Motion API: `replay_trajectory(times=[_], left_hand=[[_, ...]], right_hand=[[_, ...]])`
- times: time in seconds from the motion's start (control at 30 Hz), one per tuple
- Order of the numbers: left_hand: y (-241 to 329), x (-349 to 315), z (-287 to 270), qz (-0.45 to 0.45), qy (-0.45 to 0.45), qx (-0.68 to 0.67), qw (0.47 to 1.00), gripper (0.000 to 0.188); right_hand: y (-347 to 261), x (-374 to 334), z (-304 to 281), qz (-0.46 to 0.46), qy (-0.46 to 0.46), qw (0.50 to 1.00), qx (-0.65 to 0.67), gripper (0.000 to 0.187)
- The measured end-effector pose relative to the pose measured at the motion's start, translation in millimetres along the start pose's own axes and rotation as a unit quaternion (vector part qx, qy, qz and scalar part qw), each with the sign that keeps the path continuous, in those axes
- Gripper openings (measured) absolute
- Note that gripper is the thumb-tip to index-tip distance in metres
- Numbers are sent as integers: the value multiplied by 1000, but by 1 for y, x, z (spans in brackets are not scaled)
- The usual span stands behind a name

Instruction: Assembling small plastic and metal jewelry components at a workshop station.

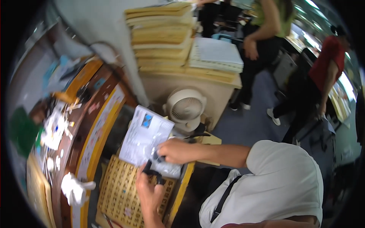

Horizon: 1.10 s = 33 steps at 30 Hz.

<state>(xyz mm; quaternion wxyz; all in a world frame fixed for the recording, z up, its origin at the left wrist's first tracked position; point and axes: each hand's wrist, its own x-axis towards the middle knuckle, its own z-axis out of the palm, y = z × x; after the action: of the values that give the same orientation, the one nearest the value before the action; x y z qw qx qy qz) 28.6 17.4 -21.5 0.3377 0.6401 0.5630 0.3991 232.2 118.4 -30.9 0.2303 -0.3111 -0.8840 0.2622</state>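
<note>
My right hand (176,150) reaches in from the right, its fingers pinched together over a clear plastic bag (172,169) and the lower part of a white printed sheet (138,135). Something small and dark shows at its fingertips; its kind is blurred. Just below, my left hand (150,192) has its fingers closed around a black shape (154,174), too unclear to name. Under this hand lies a yellow tray (118,190) with rows of small compartments holding small dark pieces. The sheet overlaps the tray's far edge.
A crumpled white glove or cloth (75,189) lies left of the tray, on a brown bench with a yellow edge (110,114). Beyond the sheet stands a white fan (186,106). Stacked yellow trays (159,41) fill a table behind. Two people stand or walk at right.
</note>
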Motion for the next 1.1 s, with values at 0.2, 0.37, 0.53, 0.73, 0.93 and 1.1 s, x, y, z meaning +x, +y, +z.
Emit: replay_trajectory(times=[0.2, 0.37, 0.53, 0.73, 0.93, 1.1], left_hand=[[5, 3, 9, -18, -20, -27, 999, 54], [-5, 3, 8, -19, 20, 18, 999, 33], [-16, 5, 10, -10, 141, -96, 985, 18], [-4, 9, 0, -11, 167, -297, 940, 19], [5, 0, -13, -26, 150, -424, 893, 18], [1, -5, -19, 0, 158, -492, 856, 37]], right_hand=[[-8, -9, 0, 41, -6, 998, -42, 18], [-7, -21, 12, 33, 78, 996, 5, 19], [-7, -40, -1, 76, 176, 981, 21, 12], [-26, -36, -13, 60, 377, 910, 162, 18], [-58, -1, 11, 75, 140, 874, 459, 25], [-61, 15, 19, 90, 51, 813, 573, 18]])
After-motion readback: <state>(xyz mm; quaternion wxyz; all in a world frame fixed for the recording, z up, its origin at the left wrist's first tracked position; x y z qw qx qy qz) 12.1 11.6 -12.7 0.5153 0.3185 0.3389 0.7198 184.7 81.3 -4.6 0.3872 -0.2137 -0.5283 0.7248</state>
